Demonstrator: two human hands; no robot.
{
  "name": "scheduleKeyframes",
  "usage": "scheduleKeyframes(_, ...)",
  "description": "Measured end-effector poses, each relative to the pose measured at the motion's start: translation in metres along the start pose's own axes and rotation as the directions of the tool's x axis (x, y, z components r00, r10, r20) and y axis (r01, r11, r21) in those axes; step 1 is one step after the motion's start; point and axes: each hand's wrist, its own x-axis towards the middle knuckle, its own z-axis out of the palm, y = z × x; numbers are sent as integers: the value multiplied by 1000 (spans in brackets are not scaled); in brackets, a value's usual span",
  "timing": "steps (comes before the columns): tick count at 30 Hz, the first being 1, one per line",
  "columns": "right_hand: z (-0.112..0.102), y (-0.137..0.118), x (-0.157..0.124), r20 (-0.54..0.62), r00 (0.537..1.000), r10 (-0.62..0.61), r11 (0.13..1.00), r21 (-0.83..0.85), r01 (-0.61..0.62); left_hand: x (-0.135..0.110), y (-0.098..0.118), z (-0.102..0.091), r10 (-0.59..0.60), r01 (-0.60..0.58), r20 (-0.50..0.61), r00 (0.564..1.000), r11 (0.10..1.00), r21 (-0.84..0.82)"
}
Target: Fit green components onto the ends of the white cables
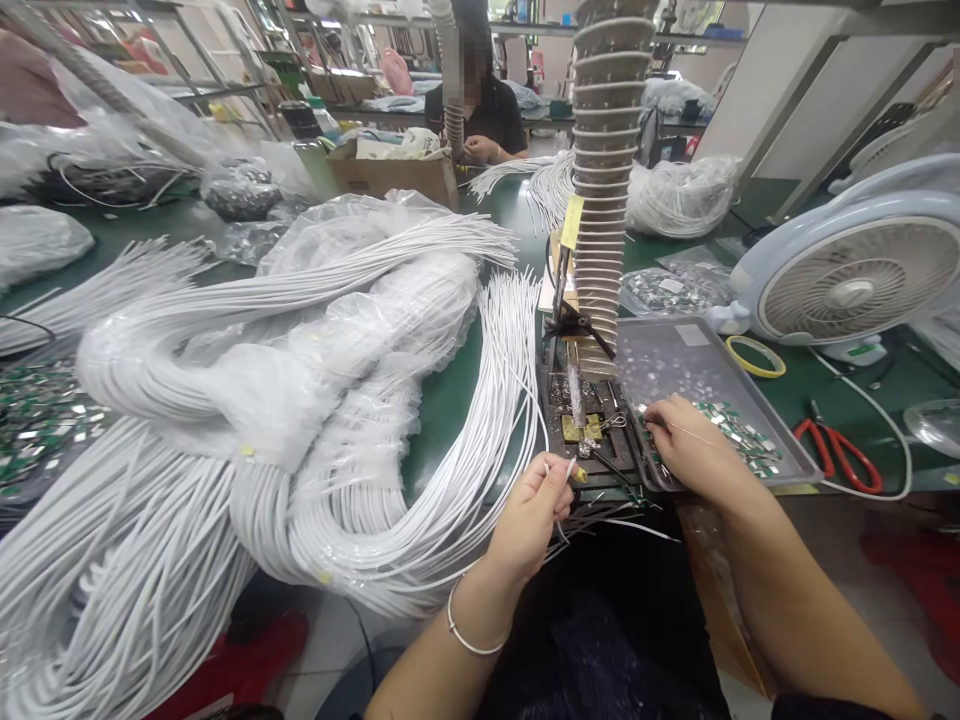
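Observation:
My left hand [531,512] is closed, thumb against fingers, on a white cable [547,470] whose end points up toward the soldering stand. Over the left side of a grey tray [780,440], my right hand [691,447] has its fingers curled down at small circuit boards [739,430] with green and silver parts. What its fingertips pinch, if anything, is hidden. Between and beyond the hands is a soldering iron [576,390] in a stand, tip down near a yellow sponge [576,428]. A thick bundle of white cables [465,440] lies left of my left hand.
A ribbed exhaust hose [611,150] hangs over the iron. Right of the tray are red-handled pliers [840,455], a tape roll [754,357] and a fan [855,280]. Plastic-wrapped cables [300,380] cover the left. A co-worker [480,120] sits across the bench.

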Motion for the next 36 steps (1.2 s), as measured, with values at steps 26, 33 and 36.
scheduleKeyframes(26,2,-57,-44,-360,933,12,773,595,219,2,5,12,-34,33,-89,995,999,-13)
scheduleKeyframes(33,18,-76,-46,-340,936,89,668,717,197,-1,6,17,52,-53,-114,992,999,-6)
scheduleKeyframes(36,19,-81,-46,-337,937,87,653,730,202,-2,6,17,73,-72,-99,992,997,13)
